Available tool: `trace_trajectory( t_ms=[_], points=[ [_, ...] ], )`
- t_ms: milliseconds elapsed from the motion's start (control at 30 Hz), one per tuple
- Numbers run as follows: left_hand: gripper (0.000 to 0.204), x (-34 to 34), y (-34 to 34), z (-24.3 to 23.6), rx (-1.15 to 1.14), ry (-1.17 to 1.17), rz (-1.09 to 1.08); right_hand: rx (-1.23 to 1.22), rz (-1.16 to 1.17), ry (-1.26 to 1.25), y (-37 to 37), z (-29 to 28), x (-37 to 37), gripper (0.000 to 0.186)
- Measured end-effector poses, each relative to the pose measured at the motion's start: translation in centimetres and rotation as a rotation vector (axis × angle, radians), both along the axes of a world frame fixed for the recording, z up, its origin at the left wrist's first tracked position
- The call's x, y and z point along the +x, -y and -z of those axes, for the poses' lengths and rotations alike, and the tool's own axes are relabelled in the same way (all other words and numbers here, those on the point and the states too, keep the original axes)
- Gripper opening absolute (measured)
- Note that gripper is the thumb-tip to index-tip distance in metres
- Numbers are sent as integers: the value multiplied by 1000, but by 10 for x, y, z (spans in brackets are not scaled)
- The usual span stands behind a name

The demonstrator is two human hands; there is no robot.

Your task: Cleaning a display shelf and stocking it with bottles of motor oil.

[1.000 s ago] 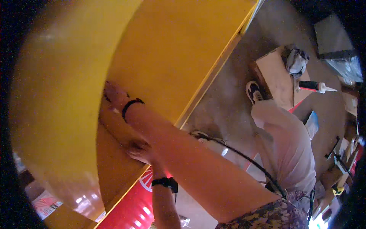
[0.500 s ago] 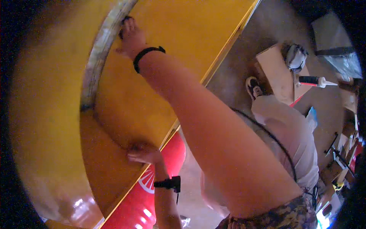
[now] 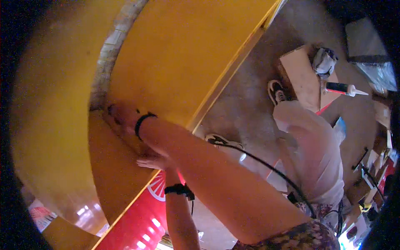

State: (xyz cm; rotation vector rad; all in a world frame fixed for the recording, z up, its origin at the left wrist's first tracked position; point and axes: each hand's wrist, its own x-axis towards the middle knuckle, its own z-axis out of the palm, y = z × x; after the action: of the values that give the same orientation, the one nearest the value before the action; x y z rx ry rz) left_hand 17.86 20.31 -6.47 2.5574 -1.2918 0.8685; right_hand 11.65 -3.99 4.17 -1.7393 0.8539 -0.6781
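- Reaching over the yellow panel (image 3: 175,62) in the head view: left hand (image 3: 151,161), fingers straightened and loose.
- Right hand (image 3: 123,118) is near the patchy curved strip's (image 3: 110,46) lower end; too blurry, can't tell its grip.
- Strip sits between panel and curved yellow surface (image 3: 54,104).

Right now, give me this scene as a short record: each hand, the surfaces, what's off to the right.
Left hand: at the yellow panel's lower edge, partly behind the right forearm
Right hand: at the yellow panel, near the pale strip's lower end; grip unclear
Far left: glossy curved yellow surface
Below panel edge: red surface with white spoke design
Off right: cardboard, nozzled tube, grey bundle
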Motion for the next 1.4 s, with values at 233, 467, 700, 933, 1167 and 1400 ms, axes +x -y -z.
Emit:
trace_trajectory(
  t_ms=[233, 467, 700, 933, 1167, 1400],
  points=[
    [67, -53, 42, -33, 210, -139, -103, -375, 367, -185, 84, 46, -176, 30],
    [35, -10, 42, 12, -432, -370, 291, -1082, 676, -571, 99, 68, -319, 70],
    [19, -92, -38, -108, -742, -1183, 412, -570, 148, -470, -69, 35, -110, 88],
    [33, -69, -103, -157, -730, -696, 230, -495, -281, -217, -185, 35, -49, 62],
    [62, -69, -58, -194, -699, -504, 347, -888, 125, -534, -49, 38, -206, 60],
    [16, -65, -36, -201, -966, -668, 100, -515, -93, -473, -116, 23, -116, 68]
  ],
)
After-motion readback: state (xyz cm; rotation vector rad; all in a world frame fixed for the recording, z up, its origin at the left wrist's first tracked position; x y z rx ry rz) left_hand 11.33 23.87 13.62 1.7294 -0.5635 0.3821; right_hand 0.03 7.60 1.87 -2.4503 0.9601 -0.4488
